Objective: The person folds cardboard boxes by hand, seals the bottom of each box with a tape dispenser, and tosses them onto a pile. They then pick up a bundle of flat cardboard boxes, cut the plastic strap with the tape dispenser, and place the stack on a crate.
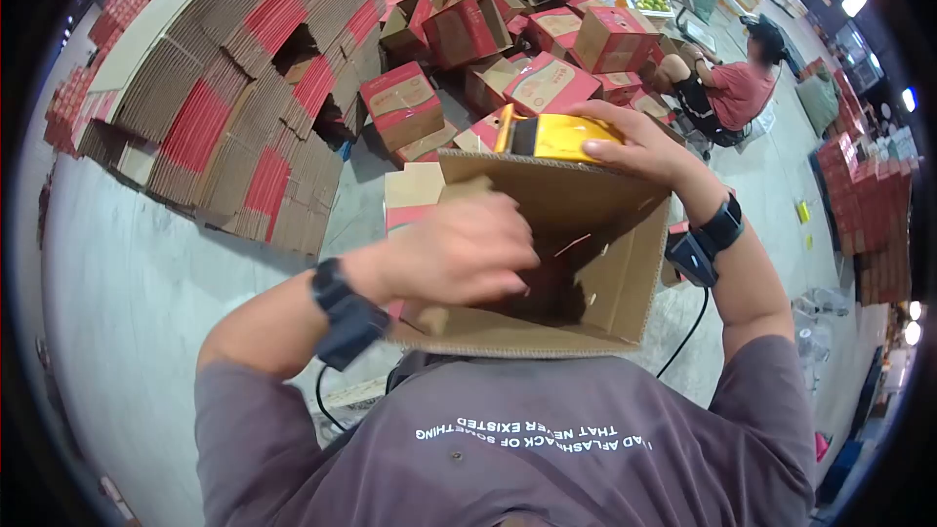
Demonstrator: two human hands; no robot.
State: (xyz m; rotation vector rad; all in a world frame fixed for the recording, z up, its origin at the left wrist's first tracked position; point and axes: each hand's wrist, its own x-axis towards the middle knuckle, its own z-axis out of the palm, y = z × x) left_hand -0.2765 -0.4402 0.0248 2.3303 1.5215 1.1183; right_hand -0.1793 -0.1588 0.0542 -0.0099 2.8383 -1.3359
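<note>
I hold an open brown cardboard box (595, 263) against my chest, its opening facing me. My left hand (459, 249) reaches into the box and presses on an inner flap. My right hand (639, 146) grips a yellow tape dispenser (551, 137) on the box's far top edge. Both wrists carry black bands, and a black cable hangs from the right one.
Tall stacks of flattened red-and-brown cartons (244, 88) lean at the left. A heap of assembled red boxes (517, 29) lies ahead on the grey concrete floor. A seated person in a red shirt (732, 88) works at the far right. More red stacks (864, 195) line the right side.
</note>
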